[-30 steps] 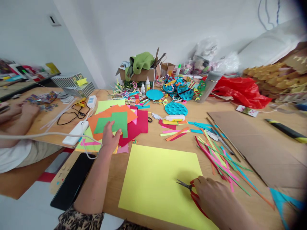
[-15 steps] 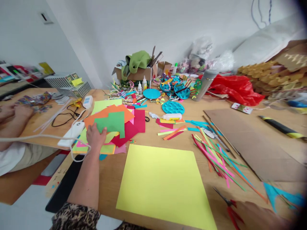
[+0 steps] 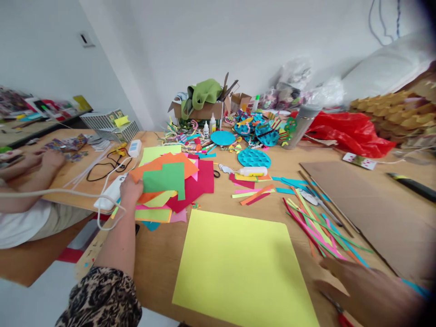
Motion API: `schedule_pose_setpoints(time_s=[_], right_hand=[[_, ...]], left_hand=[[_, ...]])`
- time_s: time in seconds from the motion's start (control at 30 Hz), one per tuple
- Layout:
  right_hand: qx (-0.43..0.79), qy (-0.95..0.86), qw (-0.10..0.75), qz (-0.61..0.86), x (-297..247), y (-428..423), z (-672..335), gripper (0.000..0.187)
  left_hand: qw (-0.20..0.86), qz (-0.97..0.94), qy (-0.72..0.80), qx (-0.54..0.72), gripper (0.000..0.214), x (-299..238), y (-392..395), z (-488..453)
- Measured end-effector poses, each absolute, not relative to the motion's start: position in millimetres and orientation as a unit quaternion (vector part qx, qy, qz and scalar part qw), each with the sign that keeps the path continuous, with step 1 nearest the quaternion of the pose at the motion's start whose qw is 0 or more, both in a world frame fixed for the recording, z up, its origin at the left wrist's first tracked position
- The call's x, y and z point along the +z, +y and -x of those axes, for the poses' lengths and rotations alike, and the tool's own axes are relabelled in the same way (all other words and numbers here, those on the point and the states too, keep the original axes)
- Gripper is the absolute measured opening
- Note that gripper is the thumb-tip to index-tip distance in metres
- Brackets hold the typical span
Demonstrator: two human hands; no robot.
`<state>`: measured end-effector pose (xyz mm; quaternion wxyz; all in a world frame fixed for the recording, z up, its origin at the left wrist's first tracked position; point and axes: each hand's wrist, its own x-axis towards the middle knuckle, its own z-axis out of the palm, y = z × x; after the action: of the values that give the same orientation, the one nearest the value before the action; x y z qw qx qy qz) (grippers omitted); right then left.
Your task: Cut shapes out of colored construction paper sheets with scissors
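At the left edge of a loose pile of coloured paper (image 3: 202,179), my left hand (image 3: 131,190) has its fingers curled over the sheet edges, beside the green sheet (image 3: 165,177) and an orange one. How many sheets it grips cannot be made out. My right hand (image 3: 369,284), blurred, hovers at the lower right with thumb and forefinger apart. Just below it lie scissors with red handles (image 3: 344,319), partly hidden by the hand. A large yellow sheet (image 3: 238,268) lies flat between my hands.
Thin paper strips (image 3: 316,227), a white glue bottle (image 3: 254,171) and a cardboard sheet (image 3: 361,213) lie on the right. A white power strip (image 3: 111,193) and its cable run near my left arm. Another person's hands (image 3: 51,161) rest at far left. A metal flask (image 3: 301,127) stands behind.
My left hand has slid left off the green sheet to the pile's edge. My right hand has moved forward over the scissors. The whole view has shifted slightly.
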<state>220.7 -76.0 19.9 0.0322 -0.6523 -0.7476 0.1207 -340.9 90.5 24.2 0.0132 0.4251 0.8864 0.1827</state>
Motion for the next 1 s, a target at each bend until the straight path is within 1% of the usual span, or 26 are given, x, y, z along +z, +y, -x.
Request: schedule_pose_setpoints(time_s=[0.07, 0.13, 0.2, 0.3, 0.5, 0.63, 0.83, 0.9, 1.0], right_hand=[[0.183, -0.767, 0.006, 0.615, 51, -42, -187, 0.025], [0.273, -0.794, 0.02, 0.542, 71, -5, -150, 0.028], [0.363, -0.781, 0.05, 0.505, 76, 32, -115, 0.026], [0.507, -0.652, 0.12, 0.551, 63, 81, -70, 0.019], [0.516, -0.596, 0.119, 0.604, 29, 137, -17, 0.02], [0.527, -0.583, 0.104, 0.61, 23, 149, 1, 0.026], [0.543, -0.568, 0.066, 0.615, 18, 157, 23, 0.022], [0.542, -0.571, 0.066, 0.613, 18, 157, 29, 0.026], [0.531, -0.581, 0.091, 0.61, 20, 155, 33, 0.035]], left_hand=[[0.013, -0.432, 0.884, 0.179, 0.058, 25, 102, 344], [0.013, -0.441, 0.88, 0.175, 0.057, 25, 116, 345], [0.012, -0.451, 0.876, 0.169, 0.055, 23, 132, 346], [0.008, -0.454, 0.877, 0.158, 0.053, 18, 154, 348], [0.015, -0.423, 0.898, 0.116, 0.054, 13, 178, 358], [0.022, -0.409, 0.907, 0.098, 0.057, 16, 186, 366], [0.027, -0.413, 0.906, 0.092, 0.057, 14, 193, 369], [0.025, -0.418, 0.903, 0.098, 0.057, 13, 193, 370], [0.024, -0.427, 0.897, 0.112, 0.059, 13, 193, 374]])
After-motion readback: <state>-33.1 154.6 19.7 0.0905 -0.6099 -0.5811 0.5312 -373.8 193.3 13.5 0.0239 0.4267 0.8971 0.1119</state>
